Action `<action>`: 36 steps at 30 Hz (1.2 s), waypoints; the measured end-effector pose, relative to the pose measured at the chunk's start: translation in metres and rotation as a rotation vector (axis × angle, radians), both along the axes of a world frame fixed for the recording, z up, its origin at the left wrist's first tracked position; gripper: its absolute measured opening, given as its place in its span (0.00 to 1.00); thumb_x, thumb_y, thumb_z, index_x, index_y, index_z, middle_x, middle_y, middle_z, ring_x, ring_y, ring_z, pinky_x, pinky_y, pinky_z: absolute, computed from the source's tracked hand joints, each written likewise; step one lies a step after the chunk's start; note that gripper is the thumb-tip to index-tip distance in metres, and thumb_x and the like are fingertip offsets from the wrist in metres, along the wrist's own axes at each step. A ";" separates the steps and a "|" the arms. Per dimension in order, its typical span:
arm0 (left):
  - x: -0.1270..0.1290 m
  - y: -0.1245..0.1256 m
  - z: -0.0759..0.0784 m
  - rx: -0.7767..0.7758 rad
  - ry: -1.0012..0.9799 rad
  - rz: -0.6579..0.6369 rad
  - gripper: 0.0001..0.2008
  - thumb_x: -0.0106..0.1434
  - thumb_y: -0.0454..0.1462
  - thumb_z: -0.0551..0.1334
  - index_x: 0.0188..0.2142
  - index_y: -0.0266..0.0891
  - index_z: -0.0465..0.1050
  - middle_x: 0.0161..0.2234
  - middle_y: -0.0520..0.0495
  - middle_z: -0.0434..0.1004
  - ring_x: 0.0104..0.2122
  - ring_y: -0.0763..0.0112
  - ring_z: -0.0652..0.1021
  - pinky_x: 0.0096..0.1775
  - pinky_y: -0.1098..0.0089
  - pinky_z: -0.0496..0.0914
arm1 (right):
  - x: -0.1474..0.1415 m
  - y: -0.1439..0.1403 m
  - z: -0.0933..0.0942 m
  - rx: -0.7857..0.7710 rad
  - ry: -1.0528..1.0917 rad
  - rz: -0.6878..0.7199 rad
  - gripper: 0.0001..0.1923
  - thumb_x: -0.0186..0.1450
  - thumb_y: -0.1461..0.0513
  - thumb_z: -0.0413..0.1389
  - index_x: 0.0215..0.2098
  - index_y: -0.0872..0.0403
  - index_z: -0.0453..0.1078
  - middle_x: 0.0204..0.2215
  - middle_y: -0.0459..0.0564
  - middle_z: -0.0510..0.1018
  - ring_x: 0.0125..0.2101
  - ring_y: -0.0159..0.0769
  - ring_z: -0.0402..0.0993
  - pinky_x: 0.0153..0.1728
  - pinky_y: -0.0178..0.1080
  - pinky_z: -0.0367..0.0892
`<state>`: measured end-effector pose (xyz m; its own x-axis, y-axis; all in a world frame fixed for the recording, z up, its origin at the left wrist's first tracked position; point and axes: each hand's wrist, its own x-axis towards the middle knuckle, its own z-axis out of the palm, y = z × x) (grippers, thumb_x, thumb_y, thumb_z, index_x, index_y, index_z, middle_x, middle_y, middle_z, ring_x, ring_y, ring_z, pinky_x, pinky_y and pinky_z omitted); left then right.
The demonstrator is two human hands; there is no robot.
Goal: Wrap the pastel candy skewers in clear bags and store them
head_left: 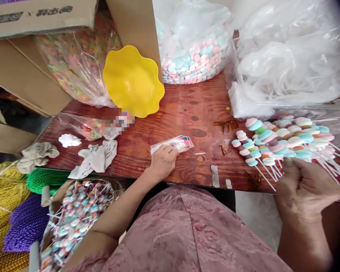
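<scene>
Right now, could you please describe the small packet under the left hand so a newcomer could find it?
On the red-brown wooden table, look just below the yellow wavy-edged bowl. The left hand rests on a flat, clear packet with colourful printed cards, unlike the candy skewers to its right.

A patch on the candy packet (102, 127) is being blurred out. The skewer sticks (336, 160) are being cut off by the right edge, the cardboard box (39, 17) by the top.
</scene>
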<state>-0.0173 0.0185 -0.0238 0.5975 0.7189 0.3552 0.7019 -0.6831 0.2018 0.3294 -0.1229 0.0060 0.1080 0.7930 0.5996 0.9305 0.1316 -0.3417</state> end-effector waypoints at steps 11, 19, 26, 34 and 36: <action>0.000 0.006 -0.003 -0.262 -0.270 0.081 0.04 0.62 0.35 0.66 0.30 0.39 0.77 0.31 0.47 0.79 0.35 0.65 0.77 0.41 0.65 0.70 | -0.062 0.028 -0.001 -0.016 0.171 0.185 0.04 0.66 0.64 0.57 0.38 0.51 0.74 0.29 0.47 0.80 0.29 0.36 0.77 0.33 0.39 0.71; -0.009 0.012 -0.008 -0.321 -0.282 -0.022 0.05 0.64 0.33 0.64 0.35 0.40 0.80 0.35 0.46 0.81 0.36 0.67 0.78 0.42 0.67 0.70 | -0.056 0.030 -0.006 -0.176 0.279 0.302 0.05 0.67 0.63 0.57 0.38 0.50 0.75 0.31 0.44 0.81 0.30 0.33 0.77 0.33 0.35 0.71; -0.007 0.015 -0.002 -0.425 -0.372 0.009 0.06 0.63 0.37 0.66 0.30 0.39 0.79 0.29 0.49 0.80 0.31 0.69 0.77 0.38 0.68 0.69 | -0.054 0.031 -0.001 -0.199 0.254 0.378 0.05 0.66 0.64 0.58 0.39 0.49 0.76 0.33 0.46 0.82 0.32 0.35 0.80 0.34 0.37 0.74; -0.013 0.019 -0.007 -0.428 -0.393 -0.133 0.05 0.64 0.38 0.65 0.34 0.41 0.80 0.33 0.50 0.83 0.35 0.69 0.79 0.43 0.68 0.70 | -0.049 0.033 -0.010 -0.195 0.134 0.379 0.06 0.67 0.63 0.55 0.38 0.50 0.75 0.33 0.49 0.82 0.32 0.38 0.80 0.33 0.40 0.74; -0.013 0.018 -0.009 -0.401 -0.376 -0.168 0.06 0.65 0.39 0.64 0.34 0.41 0.80 0.32 0.49 0.83 0.35 0.70 0.79 0.42 0.68 0.70 | -0.049 0.033 -0.009 -0.180 0.029 0.392 0.07 0.67 0.64 0.54 0.39 0.50 0.75 0.34 0.49 0.82 0.32 0.38 0.79 0.33 0.39 0.73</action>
